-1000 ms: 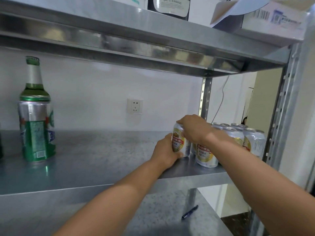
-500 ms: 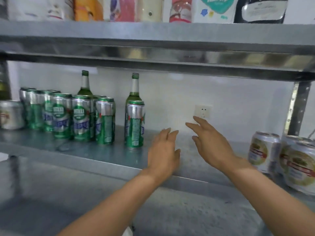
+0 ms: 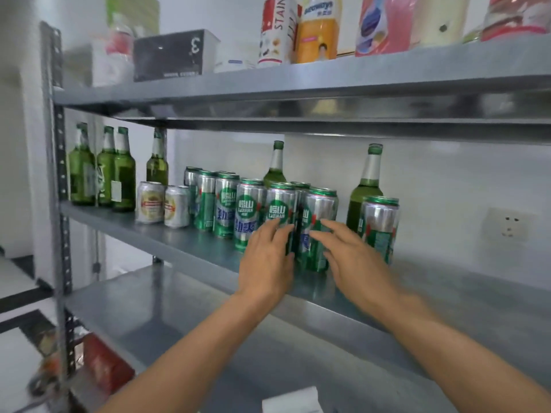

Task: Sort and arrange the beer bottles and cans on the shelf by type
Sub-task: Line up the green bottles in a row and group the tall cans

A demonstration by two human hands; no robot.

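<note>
Grey metal shelf [image 3: 465, 281], white wall [image 3: 447, 180] behind, socket [image 3: 508, 223] at right

bright, soft, even light, only faint shadows. dull sheen along the steel shelf [image 3: 447, 293], darker band above it. motion-smeared left hand [image 3: 265, 263] and right hand [image 3: 354, 260] before it. blurred, bowed edges far left of it.

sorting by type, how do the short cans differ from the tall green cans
The short cans are squat, white and gold with a red band; the tall green cans are taller, silver and green. The short cans number two; the tall green cans form a bigger cluster. Both stand upright on the same shelf.
</note>
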